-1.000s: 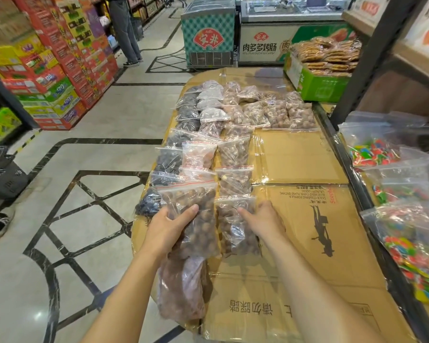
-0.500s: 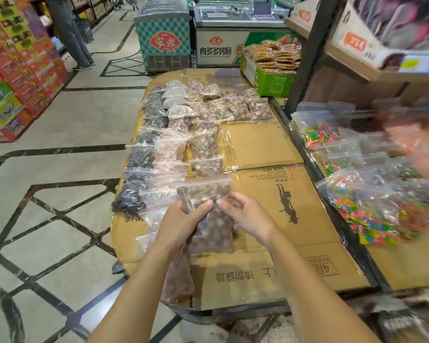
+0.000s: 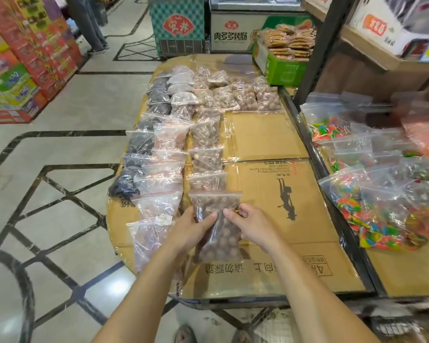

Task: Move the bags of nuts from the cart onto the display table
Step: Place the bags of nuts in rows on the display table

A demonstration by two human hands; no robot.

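Observation:
A clear zip bag of round brown nuts lies at the near end of the third row on the cardboard-covered display table. My left hand grips its left side and my right hand pinches its right side near the top. Rows of nut bags run away from me along the left half of the table, dark ones at the far left. More pale nut bags lie just left of my left hand. The cart is not clearly in view.
Bags of colourful candy fill the shelf at the right behind a dark rail. A green box of snack packs stands at the table's far right. Freezers stand beyond. A person stands far left by stacked cartons.
My right hand left the neighbouring bag and joined my left hand on the brown nut bag, which shifted right to the end of the third row. The view swung right.

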